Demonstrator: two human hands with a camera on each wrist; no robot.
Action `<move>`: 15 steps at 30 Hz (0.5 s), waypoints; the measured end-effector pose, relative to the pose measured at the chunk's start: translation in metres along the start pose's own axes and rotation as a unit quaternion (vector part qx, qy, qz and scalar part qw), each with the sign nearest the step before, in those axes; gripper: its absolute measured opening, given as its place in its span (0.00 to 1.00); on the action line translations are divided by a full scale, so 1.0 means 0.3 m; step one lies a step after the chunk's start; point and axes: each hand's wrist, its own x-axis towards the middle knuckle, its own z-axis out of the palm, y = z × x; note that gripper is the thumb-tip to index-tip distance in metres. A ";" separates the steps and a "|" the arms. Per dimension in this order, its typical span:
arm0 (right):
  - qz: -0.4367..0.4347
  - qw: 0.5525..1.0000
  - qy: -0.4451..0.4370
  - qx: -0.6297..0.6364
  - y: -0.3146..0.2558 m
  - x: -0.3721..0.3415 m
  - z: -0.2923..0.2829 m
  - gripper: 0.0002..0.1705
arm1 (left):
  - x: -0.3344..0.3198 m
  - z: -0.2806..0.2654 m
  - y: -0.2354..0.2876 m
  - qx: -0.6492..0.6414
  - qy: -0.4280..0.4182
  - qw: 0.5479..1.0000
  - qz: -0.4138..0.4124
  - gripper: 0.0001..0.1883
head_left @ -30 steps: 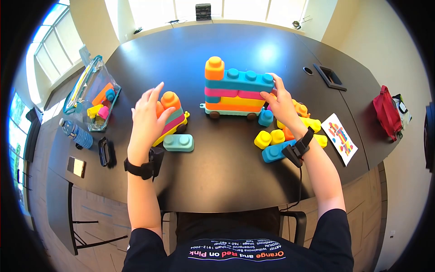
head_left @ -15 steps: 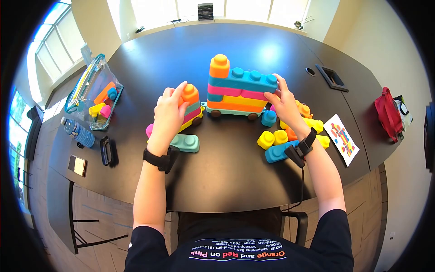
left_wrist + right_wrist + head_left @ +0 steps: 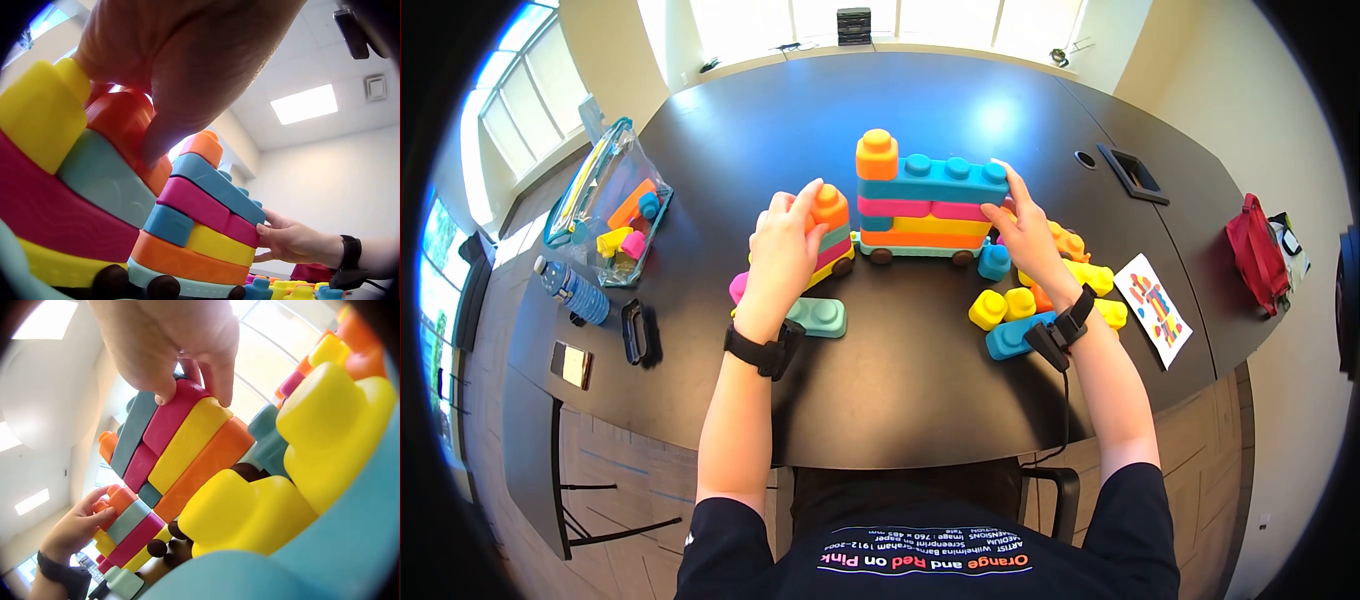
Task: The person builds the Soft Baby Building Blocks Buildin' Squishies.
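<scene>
Presently, left grip (image 3: pixel 784 248): pinched orange, studded plastic block (image 3: pixel 830 209) atop low wheeled stack (image 3: pixel 834 254).
Right grip (image 3: pixel 1032 245): held tall, multicoloured wheeled stack (image 3: pixel 920 225).
Location: black bench (image 3: pixel 900 400).
Handling: level pressure suited both.

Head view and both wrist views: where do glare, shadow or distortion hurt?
Head view: glare on the far tabletop, windows washed out, curved fisheye edges. Left wrist view: left hand in dark shadow. Right wrist view: window overexposed, nearest blue block looks soft.
</scene>
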 end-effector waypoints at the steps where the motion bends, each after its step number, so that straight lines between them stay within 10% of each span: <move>1: 0.010 1.000 -0.001 0.002 -0.008 -0.002 -0.001 0.37 | 0.002 -0.004 0.001 -0.001 -0.001 1.000 0.001 0.30; 9: -0.026 0.990 0.118 0.065 -0.094 -0.068 -0.093 0.34 | -0.043 -0.099 0.081 -0.002 0.100 0.993 0.062 0.29; 15: -0.170 0.938 0.299 0.037 -0.133 -0.212 -0.353 0.09 | -0.132 -0.187 0.154 -0.072 0.122 0.988 0.061 0.20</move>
